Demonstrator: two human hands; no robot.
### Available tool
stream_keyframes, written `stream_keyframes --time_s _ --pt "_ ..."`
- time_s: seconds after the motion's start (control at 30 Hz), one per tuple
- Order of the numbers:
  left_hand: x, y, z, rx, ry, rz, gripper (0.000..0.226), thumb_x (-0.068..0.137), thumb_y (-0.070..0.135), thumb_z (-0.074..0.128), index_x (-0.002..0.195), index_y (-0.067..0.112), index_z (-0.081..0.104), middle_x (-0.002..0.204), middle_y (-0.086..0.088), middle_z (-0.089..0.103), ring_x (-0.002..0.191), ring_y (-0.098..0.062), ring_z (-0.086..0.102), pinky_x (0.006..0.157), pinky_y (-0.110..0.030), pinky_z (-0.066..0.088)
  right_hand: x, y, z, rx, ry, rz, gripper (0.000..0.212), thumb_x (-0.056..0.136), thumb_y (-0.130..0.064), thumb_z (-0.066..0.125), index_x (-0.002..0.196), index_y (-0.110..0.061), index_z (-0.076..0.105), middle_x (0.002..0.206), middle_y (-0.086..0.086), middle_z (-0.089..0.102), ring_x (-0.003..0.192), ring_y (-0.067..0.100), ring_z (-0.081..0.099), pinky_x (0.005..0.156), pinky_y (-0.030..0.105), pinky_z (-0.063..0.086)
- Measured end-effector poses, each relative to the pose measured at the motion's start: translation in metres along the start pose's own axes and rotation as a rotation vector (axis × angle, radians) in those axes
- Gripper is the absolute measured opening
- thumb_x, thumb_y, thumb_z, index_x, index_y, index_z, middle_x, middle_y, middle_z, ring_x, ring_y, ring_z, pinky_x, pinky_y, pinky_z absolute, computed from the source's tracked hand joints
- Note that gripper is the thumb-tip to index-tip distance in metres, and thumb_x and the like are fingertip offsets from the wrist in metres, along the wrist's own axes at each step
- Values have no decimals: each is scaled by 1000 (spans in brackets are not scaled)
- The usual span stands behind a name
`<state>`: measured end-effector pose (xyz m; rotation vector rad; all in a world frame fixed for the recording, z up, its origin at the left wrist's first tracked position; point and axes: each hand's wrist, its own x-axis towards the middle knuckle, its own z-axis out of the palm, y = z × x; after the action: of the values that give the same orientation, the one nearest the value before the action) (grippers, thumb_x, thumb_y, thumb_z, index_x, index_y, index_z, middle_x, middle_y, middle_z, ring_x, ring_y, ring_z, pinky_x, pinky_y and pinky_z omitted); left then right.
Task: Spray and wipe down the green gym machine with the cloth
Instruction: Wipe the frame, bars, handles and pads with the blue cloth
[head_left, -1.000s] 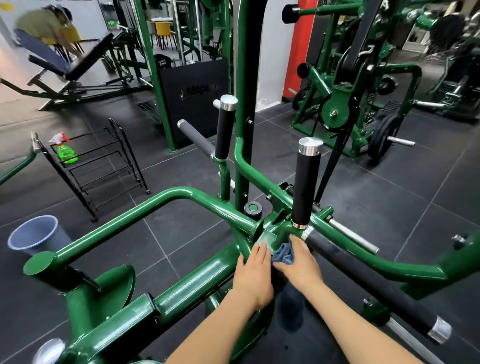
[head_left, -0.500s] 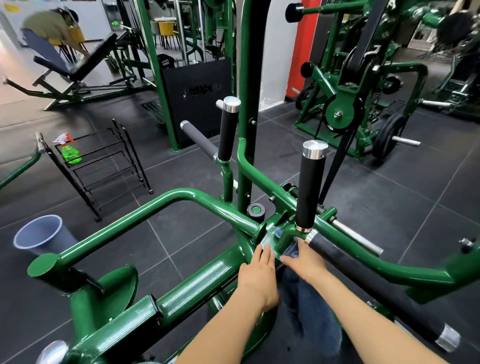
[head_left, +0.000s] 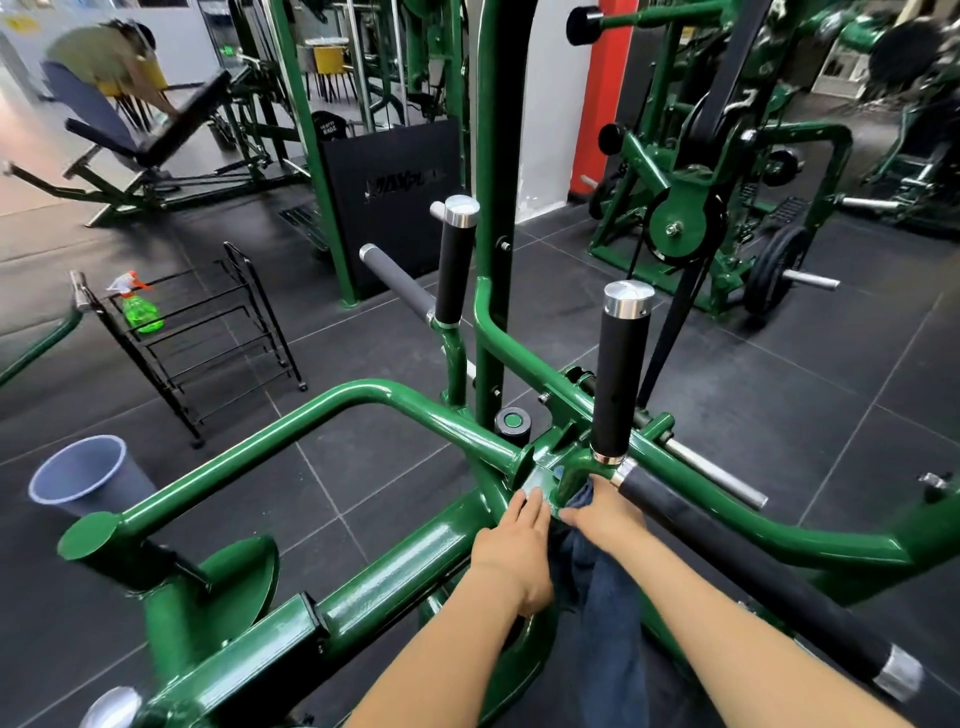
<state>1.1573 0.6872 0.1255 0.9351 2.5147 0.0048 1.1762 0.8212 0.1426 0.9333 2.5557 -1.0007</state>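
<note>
The green gym machine fills the foreground with curved tubes and black-padded handles. My right hand presses a dark blue cloth against the frame joint just below the upright black handle; the cloth hangs down between my forearms. How my right fingers lie under the cloth is hidden. My left hand rests flat with straight fingers on the green frame beside the joint. A green spray bottle with an orange-white trigger stands on a black wire rack at the left, far from both hands.
The black wire rack stands on the dark tiled floor at left. A grey bucket sits near the machine's left tube end. More green machines stand behind right. A person bends over a bench far back left.
The cloth, bunched at the joint a second ago, has unfolded and now hangs down below my right hand. Both hands have stayed at the joint; the view shifted slightly.
</note>
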Motion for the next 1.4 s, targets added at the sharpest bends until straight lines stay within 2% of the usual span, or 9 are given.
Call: stream_keyframes --time_s 0.23,0.37,0.5,0.6,0.73,0.93,1.07,1.2,1.4 --pt "3 -4 7 -3 -13 6 86 86 9 43 154 16 -8 160 8 -20 147 -10 -17 107 -41 39 -36 13 26 43 287 -111 38 87 -20 68 122 -15 53 122 7 56 113 27 57 91 35 46" --pt "-1 -7 9 -35 39 34 81 90 19 45 154 16 -5 161 5 -13 148 -14 -11 119 -47 14 -61 23 40 -121 372 -276 24 86 -17 64 109 -19 58 116 -2 57 104 22 56 83 33 46" --pt "-12 -15 35 -192 346 -49 61 88 32 47 144 18 30 137 2 34 129 -21 37 102 -35 38 -56 -11 53 -237 570 -559 52 71 -4 75 120 -11 60 125 4 60 98 28 63 81 38 53" --pt "-20 -23 46 -286 249 -136 55 89 39 44 137 13 37 134 -4 38 122 -26 44 96 -38 41 -34 -50 53 -415 605 -362 53 80 -14 71 129 -5 54 141 14 47 105 25 60 82 33 51" --pt "-25 -30 52 -369 95 -176 71 94 50 40 149 10 23 155 -8 22 140 -27 30 110 -42 32 -10 -64 65 -610 447 -242 38 100 -13 37 136 0 40 135 11 44 117 19 51 87 25 48" --pt "-24 -29 59 -426 22 -206 75 92 57 37 148 8 27 154 -10 25 138 -29 32 110 -43 34 -26 -26 54 -765 219 -464 58 90 -12 56 143 -6 33 147 9 32 127 26 40 97 33 43" --pt "-23 -20 56 -439 -5 -111 70 78 51 26 141 23 36 139 -11 44 123 -32 46 104 -43 41 -48 18 69 -710 173 -572 76 36 -11 87 110 -15 70 111 -4 67 87 21 64 66 31 57" --pt "-32 -11 72 -464 -5 -92 67 79 50 14 129 17 45 129 -15 51 114 -35 50 98 -43 43 -46 23 69 -793 157 -667 68 28 -16 87 95 -22 73 104 -6 69 67 18 62 47 27 51" --pt "-43 4 85 -453 57 -206 52 101 50 15 126 18 47 121 -16 59 110 -37 58 86 -40 45 -27 -21 66 -951 77 -693 58 92 -11 51 146 -10 29 153 7 27 117 31 46 89 37 44"
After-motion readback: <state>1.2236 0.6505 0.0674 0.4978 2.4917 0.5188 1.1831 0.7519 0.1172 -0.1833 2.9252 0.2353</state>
